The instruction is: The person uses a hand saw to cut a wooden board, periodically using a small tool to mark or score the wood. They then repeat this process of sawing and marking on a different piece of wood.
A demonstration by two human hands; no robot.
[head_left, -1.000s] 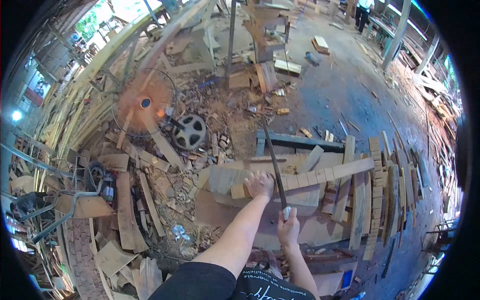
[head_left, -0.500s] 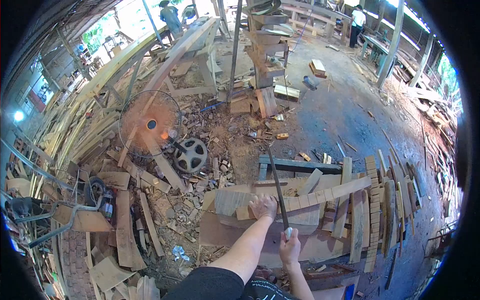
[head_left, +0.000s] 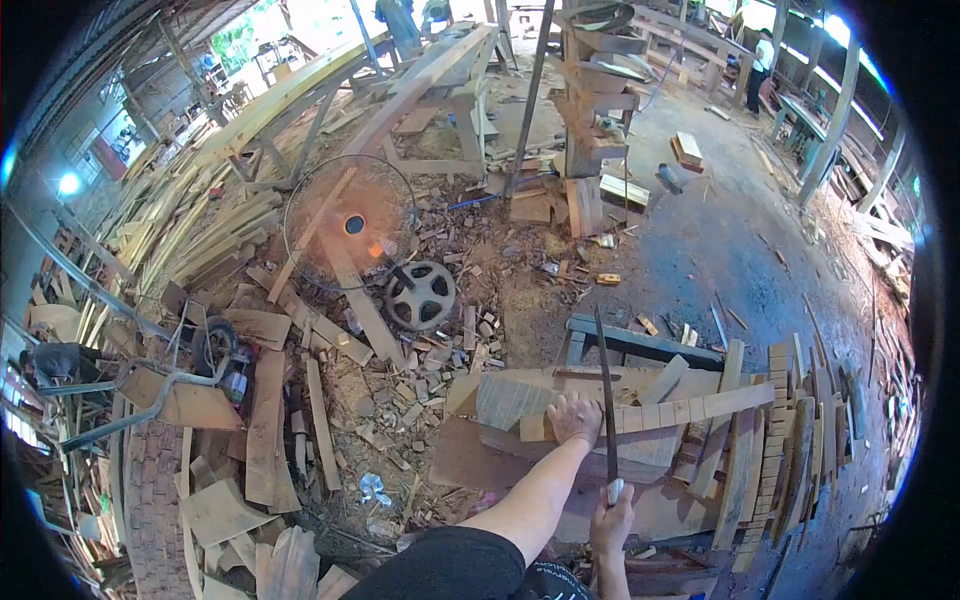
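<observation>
A curved wooden strip [head_left: 690, 408] with several cross marks or cuts lies over wide boards [head_left: 520, 400]. On its left end rests my left hand [head_left: 574, 418], fingers spread and pressing flat. Just right of it, a long narrow dark blade [head_left: 608, 390] crosses the strip, pointing away from me. My right hand [head_left: 612, 515] is closed round the blade's pale handle [head_left: 614, 490] at the near end. Whether the blade's edge is in the wood cannot be made out.
A spoked wheel [head_left: 420, 296] and a large round disc [head_left: 349, 222] stand ahead left among wood scraps. A dark bench [head_left: 645, 342] lies beyond the boards. Slats [head_left: 770, 450] are stacked at right, a metal-framed cart [head_left: 185, 395] at left. A person [head_left: 761, 68] stands far back.
The whole view has shifted, so the scene sits further right. My left hand stays on the strip. The blade and my right hand have moved slightly relative to the strip.
</observation>
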